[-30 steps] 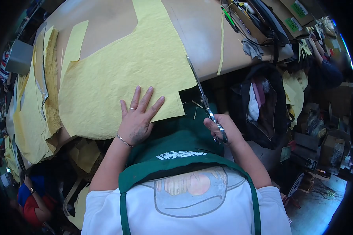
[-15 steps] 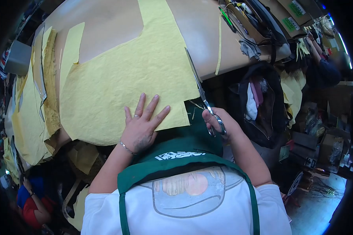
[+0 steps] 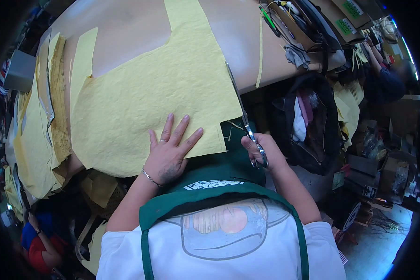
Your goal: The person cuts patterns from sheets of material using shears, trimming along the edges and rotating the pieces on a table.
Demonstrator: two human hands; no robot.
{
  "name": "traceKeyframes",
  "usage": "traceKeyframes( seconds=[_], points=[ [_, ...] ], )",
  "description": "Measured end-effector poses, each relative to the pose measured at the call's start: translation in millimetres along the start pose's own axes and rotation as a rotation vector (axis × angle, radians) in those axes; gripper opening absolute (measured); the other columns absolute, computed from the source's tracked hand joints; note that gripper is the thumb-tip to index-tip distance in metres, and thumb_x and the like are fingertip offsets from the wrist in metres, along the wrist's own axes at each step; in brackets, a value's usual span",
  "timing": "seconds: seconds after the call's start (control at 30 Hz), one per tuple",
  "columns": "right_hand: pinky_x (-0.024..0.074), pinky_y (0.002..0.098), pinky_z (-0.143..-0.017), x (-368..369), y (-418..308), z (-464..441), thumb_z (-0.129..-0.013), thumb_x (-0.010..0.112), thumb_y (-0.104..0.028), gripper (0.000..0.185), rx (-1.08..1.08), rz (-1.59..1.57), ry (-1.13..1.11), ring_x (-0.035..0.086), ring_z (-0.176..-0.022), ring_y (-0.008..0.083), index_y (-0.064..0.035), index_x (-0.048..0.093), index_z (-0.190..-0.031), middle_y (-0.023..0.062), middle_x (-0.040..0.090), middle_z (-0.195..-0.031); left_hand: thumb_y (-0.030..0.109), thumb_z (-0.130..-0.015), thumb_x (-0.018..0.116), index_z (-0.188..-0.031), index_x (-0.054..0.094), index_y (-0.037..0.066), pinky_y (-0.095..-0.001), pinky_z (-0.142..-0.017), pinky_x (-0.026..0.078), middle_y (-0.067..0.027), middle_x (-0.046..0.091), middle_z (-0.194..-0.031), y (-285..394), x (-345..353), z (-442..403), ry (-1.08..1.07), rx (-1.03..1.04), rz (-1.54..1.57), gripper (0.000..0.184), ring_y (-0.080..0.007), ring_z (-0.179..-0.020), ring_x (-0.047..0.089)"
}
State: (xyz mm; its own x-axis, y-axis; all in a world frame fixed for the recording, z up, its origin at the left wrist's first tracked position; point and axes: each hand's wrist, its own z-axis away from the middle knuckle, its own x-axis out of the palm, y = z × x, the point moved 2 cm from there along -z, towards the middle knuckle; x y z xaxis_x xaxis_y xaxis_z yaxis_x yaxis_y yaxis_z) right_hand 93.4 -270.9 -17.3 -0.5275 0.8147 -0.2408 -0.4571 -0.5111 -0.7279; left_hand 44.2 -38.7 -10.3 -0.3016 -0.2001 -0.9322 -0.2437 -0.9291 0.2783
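Note:
A large yellow sheet (image 3: 144,98) lies over the tan table, its lower right corner notched and hanging past the edge. My left hand (image 3: 170,151) rests flat on the sheet near its lower edge, fingers spread, holding nothing. In my right hand (image 3: 265,151) are long metal scissors (image 3: 242,105), thumb and fingers at the handles. The blades point up along the sheet's right edge, and the tip is close to that edge. Below the notch, thin yellow scraps lie against my green apron (image 3: 210,170).
More yellow pieces (image 3: 30,140) lie at the left. A narrow yellow strip (image 3: 260,51) is on the table (image 3: 121,28). Tools, a grey cloth (image 3: 297,56) and boxes stand at upper right. An open black bag (image 3: 315,126) hangs below. Other people are at lower left and upper right.
The yellow sheet has shifted slightly down and to the right, and my left hand has moved down with it. The scissors now stand more upright along the sheet's right edge.

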Motion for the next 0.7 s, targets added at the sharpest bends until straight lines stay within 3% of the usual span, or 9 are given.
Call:
traceKeyframes(
  seconds=[0.7],
  points=[
    [0.0383,0.0206,-0.043,-6,-8,-12,-0.064,0.048,-0.073,0.065,-0.016,0.005,-0.039,0.047,-0.047,0.0065,-0.008,0.045,-0.065,-0.0005,0.045,-0.053,0.004,-0.063,0.051,-0.131,0.031,0.028,-0.0677,-0.091,0.017,-0.0067,0.013,-0.142,1,-2,5,-0.033,0.016,0.045,0.075,-0.0352,-0.131,0.006]
  ],
)
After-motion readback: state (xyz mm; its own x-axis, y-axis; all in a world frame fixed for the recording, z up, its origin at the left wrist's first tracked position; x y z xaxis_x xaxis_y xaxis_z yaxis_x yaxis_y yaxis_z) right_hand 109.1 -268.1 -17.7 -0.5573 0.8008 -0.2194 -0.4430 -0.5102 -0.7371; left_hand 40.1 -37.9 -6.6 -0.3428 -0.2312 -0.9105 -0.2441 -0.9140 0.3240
